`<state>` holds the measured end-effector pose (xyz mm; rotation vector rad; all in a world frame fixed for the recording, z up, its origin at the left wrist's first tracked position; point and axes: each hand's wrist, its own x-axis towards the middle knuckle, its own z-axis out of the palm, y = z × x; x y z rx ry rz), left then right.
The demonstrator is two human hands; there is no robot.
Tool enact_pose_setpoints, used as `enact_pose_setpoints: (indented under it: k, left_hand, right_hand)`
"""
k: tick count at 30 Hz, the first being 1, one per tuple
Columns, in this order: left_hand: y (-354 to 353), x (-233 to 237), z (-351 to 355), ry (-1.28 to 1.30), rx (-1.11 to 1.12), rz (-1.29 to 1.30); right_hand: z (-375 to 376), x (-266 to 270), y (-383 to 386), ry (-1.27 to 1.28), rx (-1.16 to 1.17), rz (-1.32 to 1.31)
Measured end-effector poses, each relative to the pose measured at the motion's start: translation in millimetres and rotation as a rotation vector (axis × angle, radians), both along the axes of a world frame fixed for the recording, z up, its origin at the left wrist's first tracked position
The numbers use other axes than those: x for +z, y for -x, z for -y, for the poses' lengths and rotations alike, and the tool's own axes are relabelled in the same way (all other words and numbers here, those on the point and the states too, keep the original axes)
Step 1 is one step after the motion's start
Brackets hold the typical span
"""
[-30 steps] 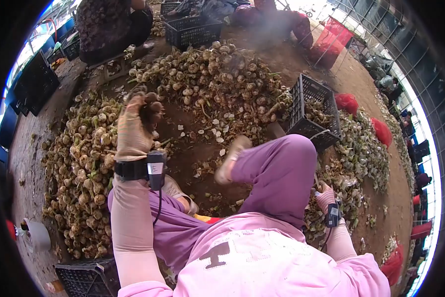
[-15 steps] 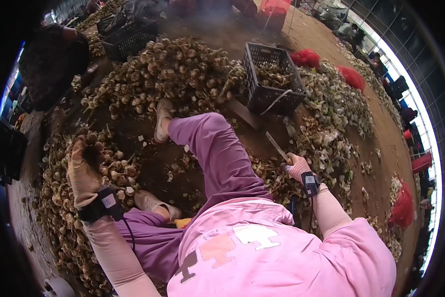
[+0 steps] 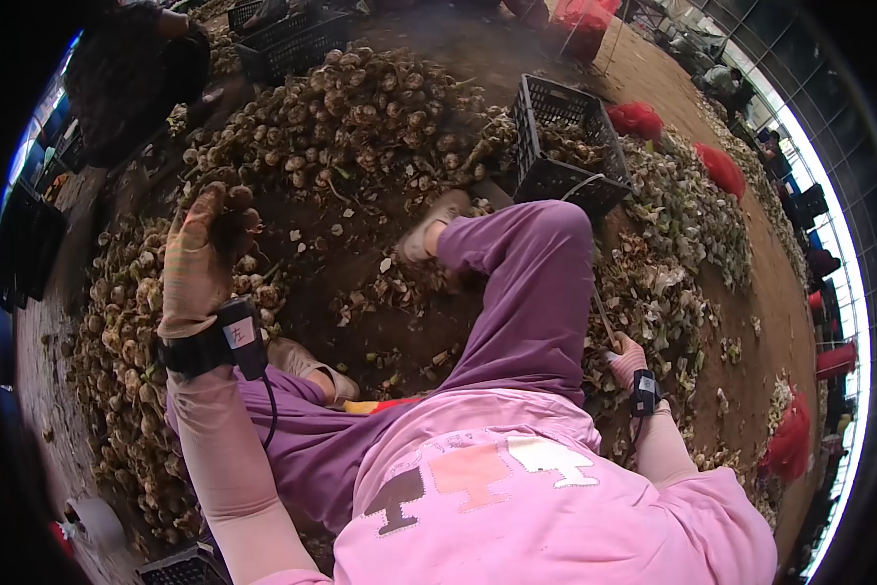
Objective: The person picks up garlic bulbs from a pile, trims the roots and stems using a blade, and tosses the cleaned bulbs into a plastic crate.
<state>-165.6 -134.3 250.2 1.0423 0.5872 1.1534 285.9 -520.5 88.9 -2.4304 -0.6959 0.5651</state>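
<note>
My left hand (image 3: 196, 268), in a light glove with dark, soiled fingers, is over the garlic heap (image 3: 131, 331) on the left. Its fingers are bent but apart, and I make out no bulb in them; the palm is in shadow. On the right, my right hand (image 3: 630, 361) is closed around the handle of a knife (image 3: 605, 320). The thin blade points up and away, beside my raised knee (image 3: 545, 253). Below that hand lie pale garlic trimmings (image 3: 658, 292).
A larger garlic pile (image 3: 360, 122) lies ahead, with a black crate (image 3: 526, 146) partly filled with garlic to its right. Red mesh bags (image 3: 721, 171) sit farther right. More black crates (image 3: 282, 49) stand behind the pile. Another person (image 3: 131, 88) is at upper left.
My right leg has swung to the right, its knee now close to the knife. My right hand is lower and farther right, still around the knife. My left hand has shifted slightly right and upward.
</note>
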Motion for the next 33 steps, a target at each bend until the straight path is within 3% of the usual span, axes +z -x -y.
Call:
enact_pose_setpoints:
  k: [6,8,10,13,14,15,22,24,28,29,33]
  left_hand:
    - [12,-18,-6,-0.050,0.002,0.044]
    - [26,-33,-17,-0.039,-0.030,-0.034]
    - [32,-34,-15,0.008,-0.007,-0.085]
    - [29,-34,-15,-0.043,-0.094,-0.036]
    - [25,-36,-15,-0.042,0.004,-0.031]
    - [21,-38,-15,-0.042,0.108,-0.026]
    - [51,-53,-33,0.045,0.079,-0.165]
    - [53,-47,-34,0.090,-0.052,-0.215]
    - [38,-43,-28,-0.038,-0.044,-0.159]
    - [41,-45,-36,-0.095,-0.255,-0.093]
    - [27,-39,-35,-0.122,-0.384,-0.083]
  right_hand:
    - [0,-4,-8,0.017,0.028,0.002]
    - [-3,1,-3,-0.099,0.029,-0.075]
    - [-3,10,2,0.041,0.079,0.160]
    - [-8,26,17,0.097,0.073,0.145]
    - [-9,32,21,0.148,0.089,0.114]
    - [-6,28,21,0.149,0.108,0.116]
    - [-3,-16,13,0.017,0.173,0.011]
    - [-2,-19,15,0.019,0.153,-0.008]
    - [9,-7,28,0.047,0.079,-0.031]
    - [14,-6,30,0.096,0.080,-0.024]
    - [35,-16,30,0.128,0.060,-0.012]
